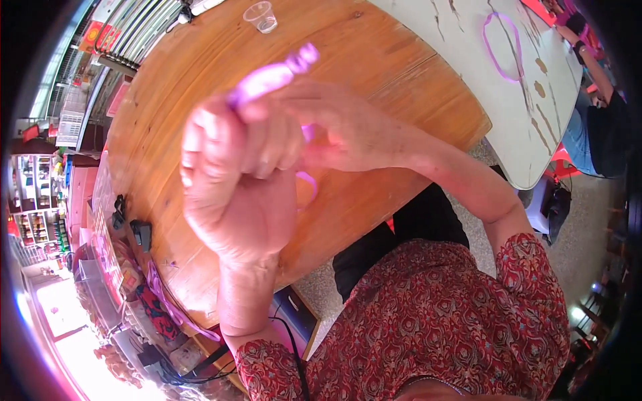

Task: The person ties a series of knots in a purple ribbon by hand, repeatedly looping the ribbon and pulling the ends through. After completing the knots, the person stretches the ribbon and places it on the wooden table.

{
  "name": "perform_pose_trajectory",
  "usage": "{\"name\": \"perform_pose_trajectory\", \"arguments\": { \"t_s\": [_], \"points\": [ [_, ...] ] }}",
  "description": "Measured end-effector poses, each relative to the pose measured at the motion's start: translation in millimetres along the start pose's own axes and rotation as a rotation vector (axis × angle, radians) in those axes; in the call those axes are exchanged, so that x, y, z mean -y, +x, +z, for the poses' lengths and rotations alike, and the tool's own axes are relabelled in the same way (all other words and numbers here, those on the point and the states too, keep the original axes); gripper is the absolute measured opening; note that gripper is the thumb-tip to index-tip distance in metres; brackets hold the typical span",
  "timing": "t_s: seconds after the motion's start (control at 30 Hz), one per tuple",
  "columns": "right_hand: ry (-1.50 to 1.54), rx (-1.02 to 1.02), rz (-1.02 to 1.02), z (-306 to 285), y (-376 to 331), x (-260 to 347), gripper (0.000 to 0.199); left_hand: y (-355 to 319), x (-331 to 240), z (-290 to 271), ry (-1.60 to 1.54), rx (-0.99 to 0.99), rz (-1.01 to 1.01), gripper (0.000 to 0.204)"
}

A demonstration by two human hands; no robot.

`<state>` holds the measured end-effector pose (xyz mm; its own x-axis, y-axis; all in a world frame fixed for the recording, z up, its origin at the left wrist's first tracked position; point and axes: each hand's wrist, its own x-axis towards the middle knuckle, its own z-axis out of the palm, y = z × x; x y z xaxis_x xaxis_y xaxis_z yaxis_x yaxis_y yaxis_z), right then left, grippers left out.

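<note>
A shiny purple ribbon (pixel 266 80) rises from the top of my left hand (pixel 234 160), its far end twisted or knotted. The fingers of that hand are curled tightly around it, held up above the wooden table (pixel 374 67). My right hand (pixel 348 130) reaches in from the right, its fingers bent close against the left hand. Purple shows between the two hands, at the right fingertips, which are partly hidden and blurred. Lower down, a loop of the same purple hangs beside my left palm.
A clear plastic cup (pixel 261 17) stands at the table's far edge. On the white table (pixel 455 27) at right lies another purple loop (pixel 485 43). More purple ribbon (pixel 157 284) trails along the left edge, near small dark objects (pixel 141 234). Another person (pixel 595 127) sits at far right.
</note>
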<state>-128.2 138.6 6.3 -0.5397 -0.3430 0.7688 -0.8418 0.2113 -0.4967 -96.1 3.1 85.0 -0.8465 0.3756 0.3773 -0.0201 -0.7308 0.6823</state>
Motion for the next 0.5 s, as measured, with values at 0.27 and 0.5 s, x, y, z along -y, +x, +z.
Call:
{"name": "perform_pose_trajectory", "arguments": {
  "t_s": [0.27, 0.5],
  "points": [
    [0.416, 0.401, 0.531, -29, -3, 9, 0.013, 0, -54, -23, -0.042, -0.018, 0.152, 0.021],
    [0.625, 0.208, 0.746, -64, -27, 5, 0.017, -24, -57, -65, -0.005, -0.191, 0.218, 0.019]
  ]
}}
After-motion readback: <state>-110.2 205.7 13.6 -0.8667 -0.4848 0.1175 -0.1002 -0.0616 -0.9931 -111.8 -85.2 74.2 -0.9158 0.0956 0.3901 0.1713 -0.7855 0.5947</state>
